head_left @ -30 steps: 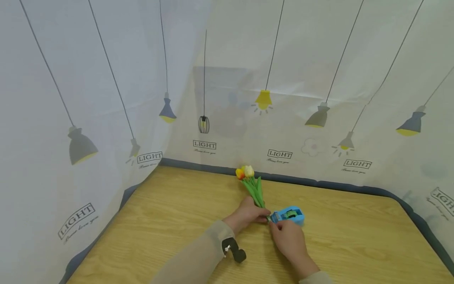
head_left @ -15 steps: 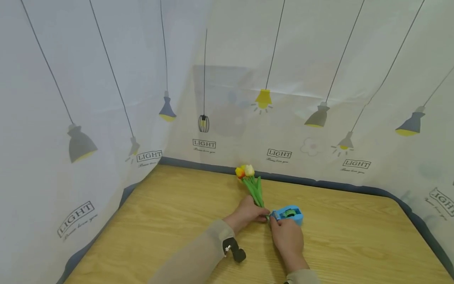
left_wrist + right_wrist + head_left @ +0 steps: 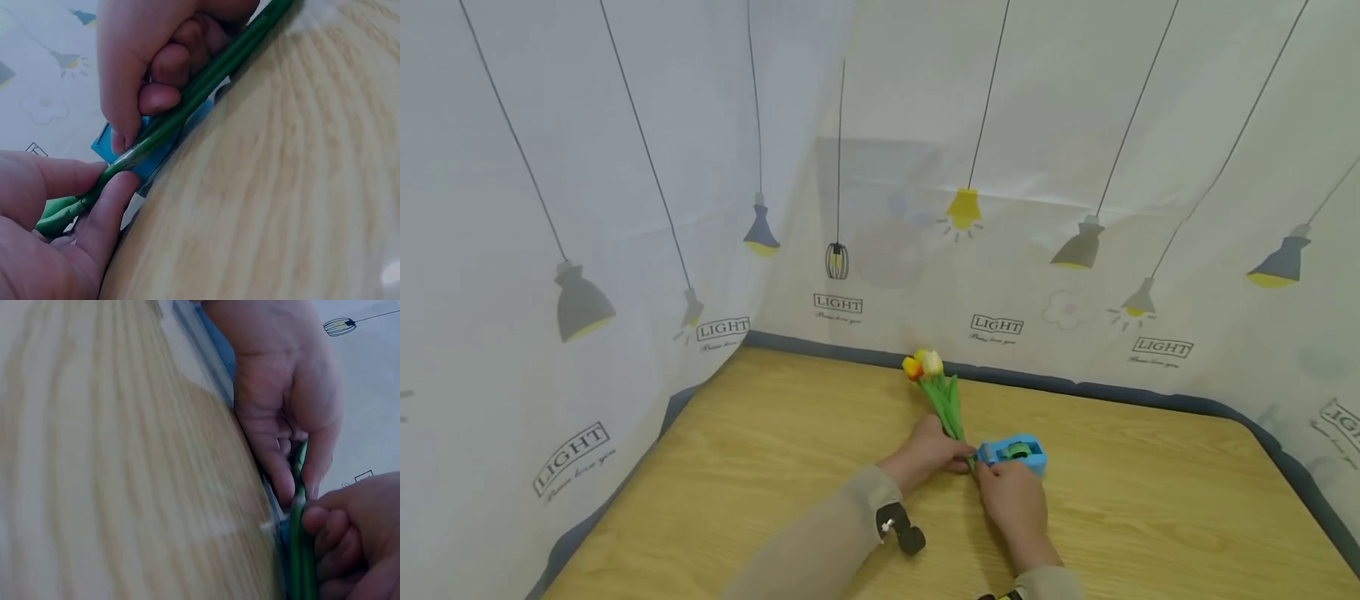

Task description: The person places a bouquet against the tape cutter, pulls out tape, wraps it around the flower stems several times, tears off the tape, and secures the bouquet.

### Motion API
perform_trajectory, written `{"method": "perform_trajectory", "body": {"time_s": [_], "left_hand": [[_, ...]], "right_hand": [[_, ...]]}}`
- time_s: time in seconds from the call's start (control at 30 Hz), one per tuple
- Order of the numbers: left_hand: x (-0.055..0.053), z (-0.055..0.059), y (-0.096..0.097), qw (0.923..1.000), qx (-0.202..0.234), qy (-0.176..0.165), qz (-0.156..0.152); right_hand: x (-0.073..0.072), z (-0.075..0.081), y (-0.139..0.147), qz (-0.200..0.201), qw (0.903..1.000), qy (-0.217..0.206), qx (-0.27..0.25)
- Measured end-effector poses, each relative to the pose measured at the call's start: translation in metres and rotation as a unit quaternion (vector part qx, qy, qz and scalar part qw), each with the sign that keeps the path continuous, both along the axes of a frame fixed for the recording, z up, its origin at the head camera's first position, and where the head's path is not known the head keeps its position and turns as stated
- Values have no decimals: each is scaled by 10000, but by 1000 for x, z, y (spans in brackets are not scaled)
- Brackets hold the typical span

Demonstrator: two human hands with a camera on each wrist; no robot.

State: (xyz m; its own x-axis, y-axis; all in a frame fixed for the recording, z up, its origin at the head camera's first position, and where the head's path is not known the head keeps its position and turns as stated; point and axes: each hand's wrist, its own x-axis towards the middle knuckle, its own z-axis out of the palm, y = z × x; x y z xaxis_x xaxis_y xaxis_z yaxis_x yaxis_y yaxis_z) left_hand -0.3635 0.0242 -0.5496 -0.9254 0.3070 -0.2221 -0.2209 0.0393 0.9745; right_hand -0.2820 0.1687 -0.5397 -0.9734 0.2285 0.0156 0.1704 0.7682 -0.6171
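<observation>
A small bunch of artificial tulips point(image 3: 951, 408), with orange-yellow and white heads, lies slanted over the table in the head view. My left hand point(image 3: 928, 450) pinches the green stems between thumb and fingers. Just below that grip, my right hand point(image 3: 1015, 504) has its thumb and curled fingers on the stems point(image 3: 206, 90). A shiny strip of clear tape point(image 3: 128, 157) shows on the stems between both hands' fingertips. Right behind the right fingers stands a blue tape dispenser point(image 3: 1036, 460) with a green roll core, partly covered by that hand in the left wrist view.
The wood-grain table point(image 3: 775, 433) meets a dark border point(image 3: 850, 356) at the back, under a pale wall sheet point(image 3: 895, 250) printed with hanging lamps. A black strap mount point(image 3: 901, 529) sticks out from the left wrist.
The right hand has shifted slightly, its forearm turning more upright, with the fingertips staying at the stems. The left hand keeps its grip. The head view has shifted a little.
</observation>
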Motion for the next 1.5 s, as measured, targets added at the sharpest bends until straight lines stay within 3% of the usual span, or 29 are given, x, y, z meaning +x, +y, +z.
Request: {"method": "perform_trajectory", "body": {"time_s": [0.13, 0.23, 0.3, 0.4, 0.53, 0.63, 0.73, 0.77, 0.93, 1.03, 1.17, 1.4, 1.5], "left_hand": [[-1, 1, -4, 9990, 404, -189, 2], [-2, 6, -8, 9983, 540, -213, 19], [-4, 12, -10, 9981, 596, -127, -35], [-6, 25, -15, 9972, 698, 116, -249], [-5, 54, -28, 9939, 723, 666, -497], [0, 79, -40, 9895, 749, 1173, -386], [9, 99, -45, 9822, 936, 1619, -156], [12, 104, -44, 9796, 1030, 1725, -55], [32, 121, -40, 9724, 1151, 2015, 240], [43, 128, -37, 9729, 887, 2129, 191], [56, 136, -34, 9685, 379, 2463, -8], [73, 144, -38, 9396, -277, 3408, -163], [77, 146, -38, 9341, -312, 3551, -212]], "right_hand": [[0, 5, 7, 308, 9963, -223, -770], [-1, 8, 14, 617, 9812, -522, -1755], [-3, 12, 22, 954, 9642, -694, -2373], [-6, 20, 34, 1611, 9412, -884, -2836], [-14, 38, 36, 2593, 9054, -1004, -3208], [-22, 54, 27, 3193, 8710, -953, -3610], [-26, 70, 23, 3541, 8473, -710, -3895], [-26, 75, 23, 3615, 8438, -637, -3916], [-17, 97, 33, 3901, 8477, -335, -3579], [-8, 106, 38, 4048, 8504, -283, -3350], [-3, 106, 41, 4144, 8479, -270, -3295], [5, 110, 30, 4261, 8224, 233, -3761], [10, 115, 28, 4301, 8149, 407, -3864]]}}
